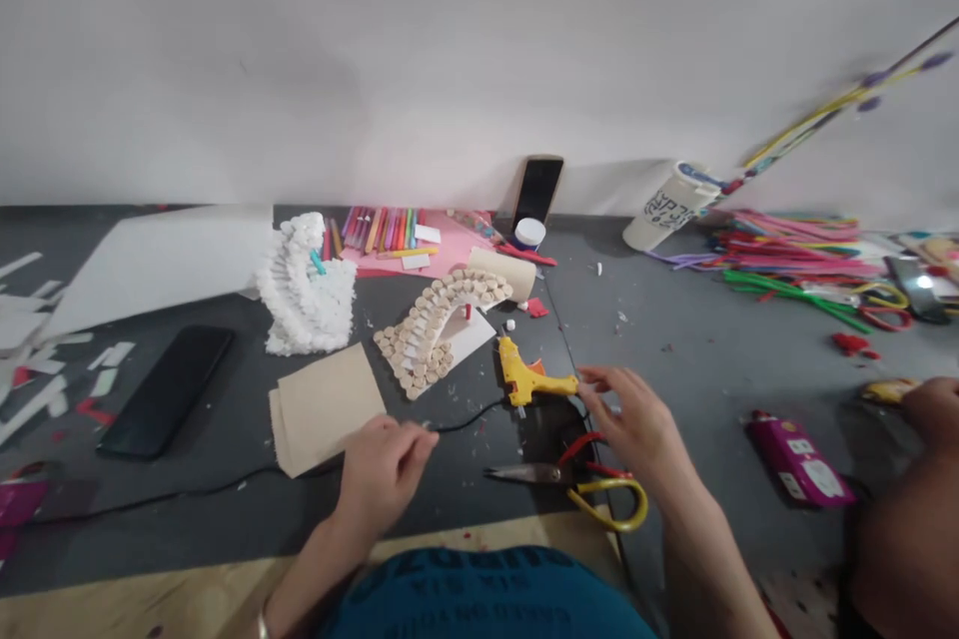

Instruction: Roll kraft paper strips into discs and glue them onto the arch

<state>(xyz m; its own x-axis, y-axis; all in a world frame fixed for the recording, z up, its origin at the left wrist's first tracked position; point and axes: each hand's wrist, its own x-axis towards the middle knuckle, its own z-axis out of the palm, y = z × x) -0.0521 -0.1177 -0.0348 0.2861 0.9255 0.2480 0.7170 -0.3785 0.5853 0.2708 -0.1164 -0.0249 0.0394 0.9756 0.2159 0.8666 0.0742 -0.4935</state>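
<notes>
A yellow glue gun [520, 374] lies on its side on the dark table. At the end of its handle is my right hand [629, 419], thumb and fingertips closed around it. My left hand [382, 474] is closed on the gun's black cord [474, 417], beside a stack of tan square sheets [330, 404]. Between my hands lie scissors [603, 499] with yellow and red handles. Behind the gun stands a small arched model [431, 329] covered with round wooden slices. A white textured model [307, 295] stands farther left.
A black phone [169, 389] and white strips lie left. At the back are colored markers [382, 228], a propped phone [537, 188], a cup [670, 207] and pipe cleaners [794, 245]. Another person's hand [933, 414] is at right, near a purple box [798, 459].
</notes>
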